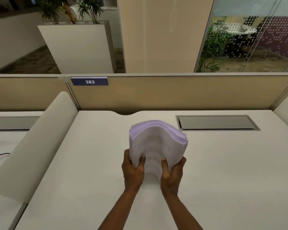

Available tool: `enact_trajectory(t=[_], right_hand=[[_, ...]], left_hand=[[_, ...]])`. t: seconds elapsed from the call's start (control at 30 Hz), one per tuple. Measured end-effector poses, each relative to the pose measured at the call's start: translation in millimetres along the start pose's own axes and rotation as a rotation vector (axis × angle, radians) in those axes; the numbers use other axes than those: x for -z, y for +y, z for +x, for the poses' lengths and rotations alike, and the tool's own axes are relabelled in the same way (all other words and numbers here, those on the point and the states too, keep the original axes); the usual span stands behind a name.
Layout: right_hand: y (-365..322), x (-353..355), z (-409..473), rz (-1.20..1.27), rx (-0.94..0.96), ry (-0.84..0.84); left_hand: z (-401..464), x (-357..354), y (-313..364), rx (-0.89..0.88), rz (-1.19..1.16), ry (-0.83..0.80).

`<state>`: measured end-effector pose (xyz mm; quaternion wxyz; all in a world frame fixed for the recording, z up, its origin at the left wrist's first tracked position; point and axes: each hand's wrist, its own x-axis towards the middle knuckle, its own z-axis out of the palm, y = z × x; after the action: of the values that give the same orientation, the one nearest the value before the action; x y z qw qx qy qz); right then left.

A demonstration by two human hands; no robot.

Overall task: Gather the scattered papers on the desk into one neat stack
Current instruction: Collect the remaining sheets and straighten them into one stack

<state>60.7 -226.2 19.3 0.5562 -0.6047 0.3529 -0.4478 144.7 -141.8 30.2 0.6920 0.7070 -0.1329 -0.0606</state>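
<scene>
A thick stack of white printed papers [156, 140] stands upright on its lower edge in the middle of the white desk [90, 171]. Its top bends away from me and the upper edges are fanned, not flush. My left hand [133, 171] grips the stack's lower left side, thumb on the front sheet. Gripping the lower right side in the same way is my right hand [172, 175]. No loose sheets show elsewhere on the desk.
A grey cable hatch [218, 122] is set into the desk at the back right. A beige partition [173, 93] with a blue "383" label [89, 81] closes the far edge. Curved white dividers [35, 143] flank the desk, and a cable [0, 155] lies on the neighbouring desk.
</scene>
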Motion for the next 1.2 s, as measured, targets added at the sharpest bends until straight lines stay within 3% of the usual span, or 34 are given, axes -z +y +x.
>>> enact_trajectory(t=[0.13,0.33,0.5,0.83,1.03,1.2], right_hand=[[-1.6,8.5,0.6,0.026,0.041,0.016],[23.4,28.2,-7.7,-0.196,0.037,-0.164],[30.0,31.5,-0.6,-0.268,0.04,-0.19],[20.7,31.5,-2.7,-0.037,-0.032,-0.177],[22.9,32.3,-5.6,-0.07,-0.017,-0.166],[20.8,33.2,9.5,-0.261,0.004,-0.302]], left_hand=[[0.5,9.5,1.4,-0.053,0.022,-0.014],[-0.7,30.0,-37.6,0.094,0.148,-0.129],[0.7,30.5,-38.8,0.106,0.122,-0.145],[-8.3,31.2,-19.6,-0.016,0.036,-0.086],[-7.6,20.7,-28.8,0.015,0.056,0.039],[4.7,25.6,-29.4,0.058,0.155,-0.079]])
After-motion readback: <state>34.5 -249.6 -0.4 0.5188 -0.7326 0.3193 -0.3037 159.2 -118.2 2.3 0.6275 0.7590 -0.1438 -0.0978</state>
